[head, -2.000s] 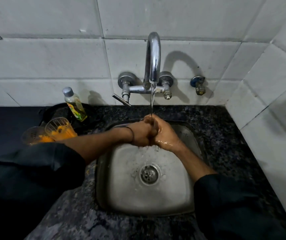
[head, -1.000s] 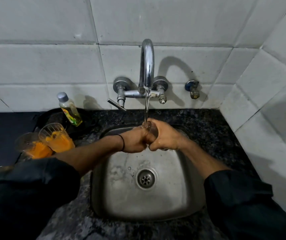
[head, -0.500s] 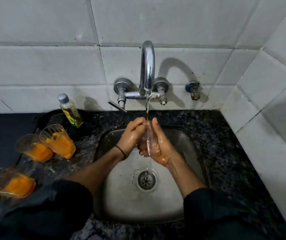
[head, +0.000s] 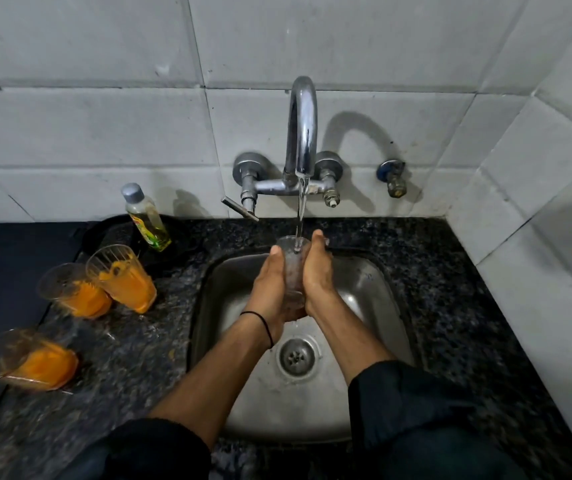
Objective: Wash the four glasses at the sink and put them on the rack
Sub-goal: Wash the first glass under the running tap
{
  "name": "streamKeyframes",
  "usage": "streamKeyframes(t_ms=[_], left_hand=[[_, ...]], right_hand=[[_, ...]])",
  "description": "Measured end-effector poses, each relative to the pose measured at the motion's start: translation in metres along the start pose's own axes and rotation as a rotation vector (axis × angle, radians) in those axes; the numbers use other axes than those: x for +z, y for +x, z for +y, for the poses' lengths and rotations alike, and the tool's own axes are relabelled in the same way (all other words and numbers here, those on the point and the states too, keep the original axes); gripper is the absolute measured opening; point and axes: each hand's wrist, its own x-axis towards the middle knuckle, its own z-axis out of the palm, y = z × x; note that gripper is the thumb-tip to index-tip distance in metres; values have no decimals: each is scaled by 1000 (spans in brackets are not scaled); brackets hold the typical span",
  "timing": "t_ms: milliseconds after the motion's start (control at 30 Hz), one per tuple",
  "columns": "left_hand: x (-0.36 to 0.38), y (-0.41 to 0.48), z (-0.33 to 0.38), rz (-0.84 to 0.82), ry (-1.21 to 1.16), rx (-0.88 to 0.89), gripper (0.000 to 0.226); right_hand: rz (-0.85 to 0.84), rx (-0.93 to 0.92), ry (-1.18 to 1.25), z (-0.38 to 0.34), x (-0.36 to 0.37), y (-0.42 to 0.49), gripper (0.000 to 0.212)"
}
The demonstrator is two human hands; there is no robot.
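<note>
A clear glass [head: 293, 268] stands upright over the steel sink [head: 378, 289], under the running tap [head: 301, 133]; water streams into its mouth. My left hand [head: 270, 285] and my right hand [head: 317, 275] press against its two sides, fingers pointing up along it. Three more glasses with orange residue stand on the dark counter to the left: two close together [head: 125, 278] [head: 75, 292] and one nearer me [head: 35, 362], blurred.
A small bottle of yellow-green dish liquid [head: 146, 218] stands in a black dish by the wall. Speckled granite counter [head: 457, 306] surrounds the sink, wet on the left. White tiled walls close off the back and right. No rack is in view.
The glass has been turned upright between my palms, which earlier were clasped around it. The camera tilted down, bringing the third orange glass into view.
</note>
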Motion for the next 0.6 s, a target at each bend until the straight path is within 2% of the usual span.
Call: streamKeyframes(t_ms=[67,133,233,267,300,333,400,433,467,533,600], left_hand=[[-4,3,1,-47,-41,-76,56],[-5,3,5,-44,-92,-132,58],[-9,13,9,-86,-225,-173,51],[-11,14,12,-117,-255,-158,42],[-15,18,16,-108,-211,-117,36],[-20,21,20,-88,-138,-104,34],[-34,29,26,-66,121,-91,35],[-39,32,28,-89,224,-102,37],[-42,34,31,-129,312,-123,38],[-39,34,35,-220,421,-166,37],[-31,34,35,-190,350,-184,30]], right_hand=[[96,-188,-84,3,4,2,55],[149,-510,-220,10,6,4,54],[49,-990,-528,13,6,7,34],[2,-1059,-593,11,4,6,39],[-86,-1047,-616,7,-1,7,44],[-242,-959,-625,1,-9,8,41],[-674,-685,-707,-12,-26,2,13],[-845,-601,-852,-19,-34,0,7],[-938,-617,-1087,-25,-40,-2,22],[-988,-821,-1546,-32,-46,-2,36],[-896,-989,-1762,-36,-43,-1,36]])
